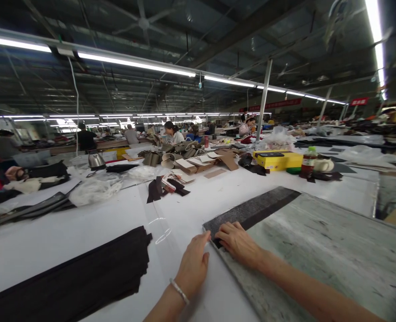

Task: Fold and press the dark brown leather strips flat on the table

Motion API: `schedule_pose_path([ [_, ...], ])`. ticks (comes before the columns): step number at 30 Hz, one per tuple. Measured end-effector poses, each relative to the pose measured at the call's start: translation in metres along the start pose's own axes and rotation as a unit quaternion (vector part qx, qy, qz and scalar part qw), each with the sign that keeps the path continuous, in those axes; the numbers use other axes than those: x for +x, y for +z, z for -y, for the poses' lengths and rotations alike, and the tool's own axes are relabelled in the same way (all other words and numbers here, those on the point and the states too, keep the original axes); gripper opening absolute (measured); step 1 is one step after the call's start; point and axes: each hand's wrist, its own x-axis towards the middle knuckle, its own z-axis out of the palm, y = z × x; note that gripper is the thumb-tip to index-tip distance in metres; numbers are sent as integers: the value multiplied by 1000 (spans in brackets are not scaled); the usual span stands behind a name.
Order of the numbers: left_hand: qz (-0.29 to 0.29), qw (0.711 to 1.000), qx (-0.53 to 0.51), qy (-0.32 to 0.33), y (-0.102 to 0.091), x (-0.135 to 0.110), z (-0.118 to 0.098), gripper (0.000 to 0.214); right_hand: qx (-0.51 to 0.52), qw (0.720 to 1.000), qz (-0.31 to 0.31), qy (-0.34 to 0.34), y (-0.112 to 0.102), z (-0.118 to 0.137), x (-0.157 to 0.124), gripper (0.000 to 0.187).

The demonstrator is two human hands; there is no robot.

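Note:
A grey-green board (318, 241) with dark scuffs lies on the white table. Along its far left edge runs a speckled dark grey strip (248, 210), with a smooth black fabric strip (270, 210) beside it. My right hand (240, 243) bends its fingers down over the near end of the black strip, closed on it; the fingertips are partly hidden. Just left of it, my left hand (194, 264), wearing a light bracelet, stretches its fingers to the board's edge at the strip's corner. Whether it grips anything is not visible.
A stack of black fabric (73, 273) lies at the left on the white table (180, 214). Farther back are dark scraps (155, 190), cardboard pieces (201, 163), a yellow box (278, 159), a bottle (308, 163), a cup (323, 164) and plastic bags (95, 190). Several people work beyond.

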Motion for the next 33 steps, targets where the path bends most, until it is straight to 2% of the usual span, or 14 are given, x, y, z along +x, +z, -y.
schedule_pose_path([
  [5, -2, 1000, 0, 4, 15, 12, 11, 67, 14, 1000, -20, 8, 1, -1, 3, 12],
  [12, -20, 999, 23, 20, 26, 4, 22, 68, 34, 998, -44, 5, 3, -4, 5, 19],
  [17, -22, 998, 51, 29, 33, -1, 26, 64, 65, 994, -82, 5, 0, -4, -5, 25],
  [21, -19, 997, 69, 40, 33, -3, 22, 61, 113, 981, -153, 48, -3, -10, -17, 27],
  [23, -16, 996, 71, 53, 31, -4, 18, 61, 133, 963, -211, 102, -4, -25, -21, 29],
  [25, -9, 995, 77, 60, 30, -3, 16, 59, 143, 934, -278, 172, -9, -53, -28, 32],
  [27, 5, 994, 95, 59, 30, -2, 17, 56, 144, 896, -344, 243, -23, -91, -42, 34],
  [29, 21, 991, 121, 55, 30, 0, 19, 56, 142, 854, -400, 301, -50, -129, -68, 33],
  [31, 33, 988, 139, 58, 31, 1, 22, 58, 141, 817, -445, 338, -90, -160, -102, 33],
  [33, 41, 986, 151, 59, 33, 2, 23, 61, 135, 785, -489, 356, -136, -178, -139, 33],
])
